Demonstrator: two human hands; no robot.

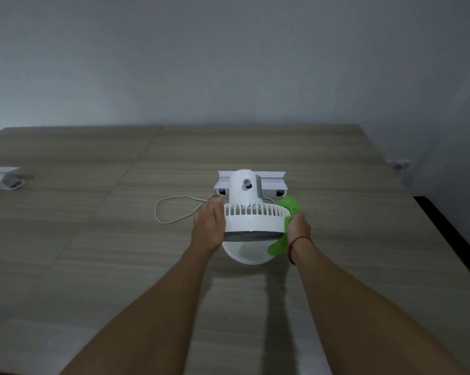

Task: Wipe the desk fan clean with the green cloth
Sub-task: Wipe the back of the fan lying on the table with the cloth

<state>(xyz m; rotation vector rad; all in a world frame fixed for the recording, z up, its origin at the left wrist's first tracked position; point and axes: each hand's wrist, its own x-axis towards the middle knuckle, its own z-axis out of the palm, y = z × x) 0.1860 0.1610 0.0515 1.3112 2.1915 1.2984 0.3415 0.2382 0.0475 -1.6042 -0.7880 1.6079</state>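
A white desk fan [251, 212] stands on the wooden table [93, 239], its slatted guard ring facing me and its round base [246, 253] below. My left hand [208, 228] lies flat against the left side of the guard ring. My right hand [298, 228] presses the green cloth [288, 208] against the ring's right side; one end of the cloth sticks up behind the fan and the other hangs down over the base. A red string is tied round my right wrist.
A pale cord [174, 209] loops on the table left of the fan. A white power strip box [251, 182] sits right behind the fan. Another white box [1, 177] lies at the far left edge. The table's right edge [450, 234] drops to a dark floor.
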